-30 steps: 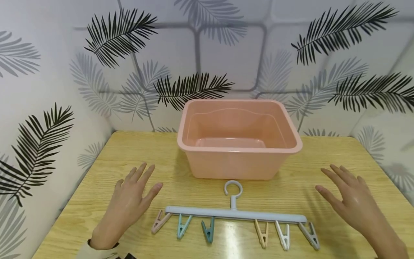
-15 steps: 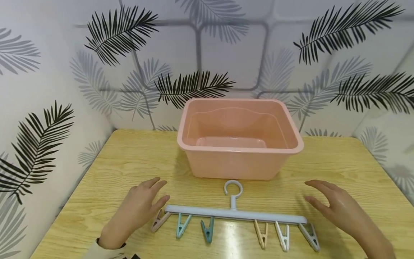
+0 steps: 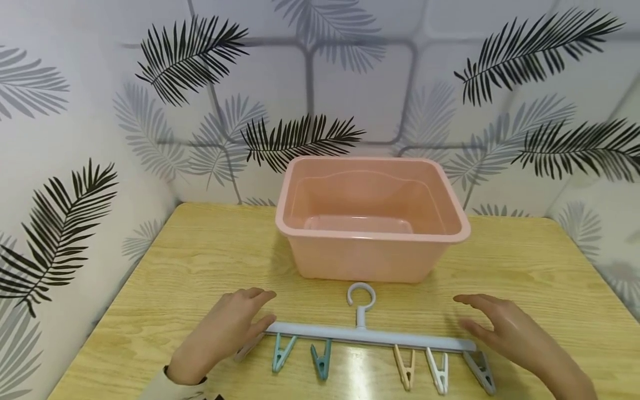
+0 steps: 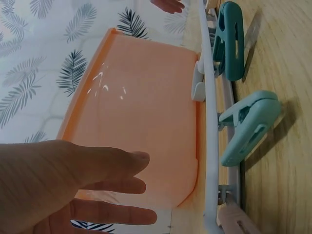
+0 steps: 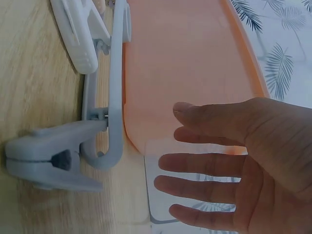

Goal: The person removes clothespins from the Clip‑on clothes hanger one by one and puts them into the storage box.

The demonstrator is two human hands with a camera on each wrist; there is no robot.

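Note:
A pale blue-grey clip hanger [image 3: 370, 336] lies across the table, its hook [image 3: 361, 294] pointing away from me. Several clothespins hang along its bar, among them a light teal clothespin [image 3: 283, 353], a dark teal one, a yellow one, a white clothespin [image 3: 438, 371] and a grey clothespin [image 5: 53, 155]. My left hand [image 3: 227, 328] hovers at the bar's left end, fingers extended, partly covering a pinkish clothespin [image 4: 236, 219]. Near the right end, my right hand [image 3: 510, 333] is held with fingers straight and apart, holding nothing.
Behind the hanger stands a pink plastic basin [image 3: 370, 258], with nothing in it. The wooden table [image 3: 215, 244] backs onto a wall [image 3: 360, 94] papered with leaf patterns, and another wall runs along the left.
Both hands have come lower and inward, from out at the sides toward the two ends of the hanger. Hanger and basin have stayed in place.

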